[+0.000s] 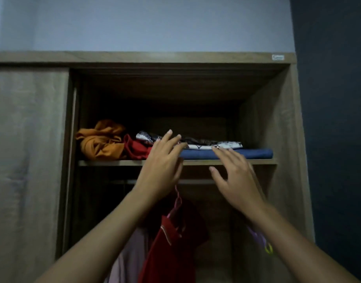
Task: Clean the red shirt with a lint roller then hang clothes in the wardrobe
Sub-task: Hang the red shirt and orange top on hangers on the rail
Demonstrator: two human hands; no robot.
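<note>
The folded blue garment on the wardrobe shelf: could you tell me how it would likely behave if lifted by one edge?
The folded blue garment looks like soft cloth, so it would probably droop and unfold. The patterned cloth lying on top would likely slide off.

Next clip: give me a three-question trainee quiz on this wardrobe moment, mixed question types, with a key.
1. True or false: the red shirt hangs on a hanger below the shelf.
2. Which folded item lies lowest in the shelf's right-hand stack? A blue cloth B patterned cloth C orange cloth
3. Is the left hand or right hand holding anything?

Key: 1 true; 2 A; 3 neither, both open.
</note>
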